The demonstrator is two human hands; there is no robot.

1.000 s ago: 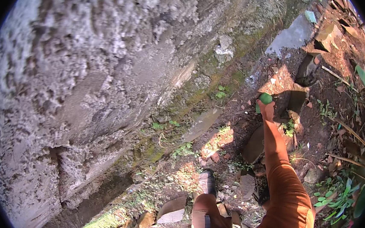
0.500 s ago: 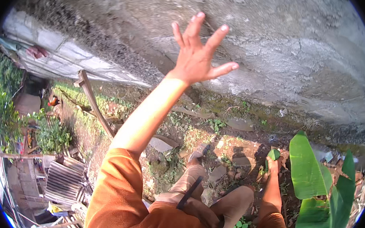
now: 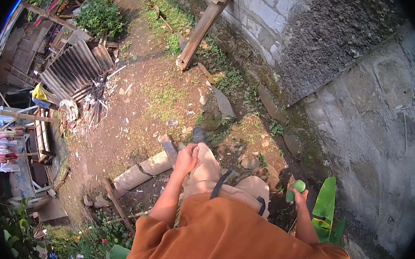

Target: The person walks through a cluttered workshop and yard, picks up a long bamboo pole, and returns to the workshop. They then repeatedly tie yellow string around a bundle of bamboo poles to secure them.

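Left hand [image 3: 186, 159] moved off wall [image 3: 376, 111] since earlier frame, now above left trouser leg [image 3: 208, 172], fingers curled in, nothing visible inside. Right hand [image 3: 300, 198] grasps green fruit [image 3: 298, 186], near big leaf [image 3: 325, 202]. Fruit likely light, firm, smooth, bruisable; best held round middle.
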